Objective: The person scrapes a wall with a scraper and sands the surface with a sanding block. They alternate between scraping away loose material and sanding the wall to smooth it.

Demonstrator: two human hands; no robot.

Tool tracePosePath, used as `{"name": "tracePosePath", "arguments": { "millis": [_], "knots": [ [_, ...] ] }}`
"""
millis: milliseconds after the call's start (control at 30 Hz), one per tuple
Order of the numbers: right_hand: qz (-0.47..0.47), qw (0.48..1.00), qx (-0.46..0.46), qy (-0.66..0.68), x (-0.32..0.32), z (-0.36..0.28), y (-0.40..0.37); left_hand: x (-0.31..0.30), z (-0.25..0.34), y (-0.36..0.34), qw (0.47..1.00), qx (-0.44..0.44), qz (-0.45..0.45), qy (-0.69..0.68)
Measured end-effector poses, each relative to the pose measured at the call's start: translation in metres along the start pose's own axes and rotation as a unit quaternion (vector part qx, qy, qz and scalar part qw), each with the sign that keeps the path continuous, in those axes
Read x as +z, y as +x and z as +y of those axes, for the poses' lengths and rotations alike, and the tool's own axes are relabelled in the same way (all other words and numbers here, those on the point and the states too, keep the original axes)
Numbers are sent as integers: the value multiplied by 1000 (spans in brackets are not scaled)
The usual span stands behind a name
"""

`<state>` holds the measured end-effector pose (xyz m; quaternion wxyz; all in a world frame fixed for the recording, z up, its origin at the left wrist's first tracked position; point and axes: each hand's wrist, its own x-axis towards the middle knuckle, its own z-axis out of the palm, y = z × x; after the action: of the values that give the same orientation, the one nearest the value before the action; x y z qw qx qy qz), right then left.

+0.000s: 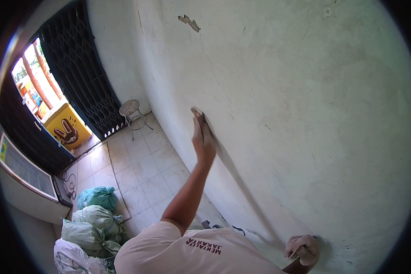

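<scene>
On the pale wall (306, 114), the left hand (203, 137) has its fingers close together, nearly straight, holding a small pale thing (197, 111). The right hand (302, 249) is half curled near the wall; I can't tell if it holds anything. Smooth wall spreads around the left hand. Tied bags (84, 230) and a stool (129, 108) take up some floor (144, 171)

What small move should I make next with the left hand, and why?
I'd probably slide the left hand and its small pale piece slightly towards the chipped patch. The piece looks to be at the wall surface already, thin marks show between it and the patch, and nothing blocks that way.
</scene>
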<state>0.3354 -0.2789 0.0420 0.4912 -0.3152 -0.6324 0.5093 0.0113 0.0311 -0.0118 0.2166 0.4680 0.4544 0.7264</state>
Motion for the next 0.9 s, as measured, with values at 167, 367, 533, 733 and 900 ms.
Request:
{"name": "tracePosePath", "arguments": {
  "millis": [167, 367, 533, 733, 900],
  "knots": [
    [28, 997, 56, -46, -3, 3, -14, -1, -1, -27, 996, 63, -27, 57],
    [6, 1000, -11, -25, 8, -5, 9, 7, 4, -87, 995, 39, -61, 65],
    [-7, 999, 27, -35, 9, -12, 12, 1, 6, -2, 998, -40, -7, 47],
    [-12, 996, 76, -50, 9, -23, 11, 10, 2, -74, 997, 23, -53, 46],
    [20, 998, 58, -5, 16, -22, 9, 11, -4, -108, 998, -29, -61, 0]
  ]
}}
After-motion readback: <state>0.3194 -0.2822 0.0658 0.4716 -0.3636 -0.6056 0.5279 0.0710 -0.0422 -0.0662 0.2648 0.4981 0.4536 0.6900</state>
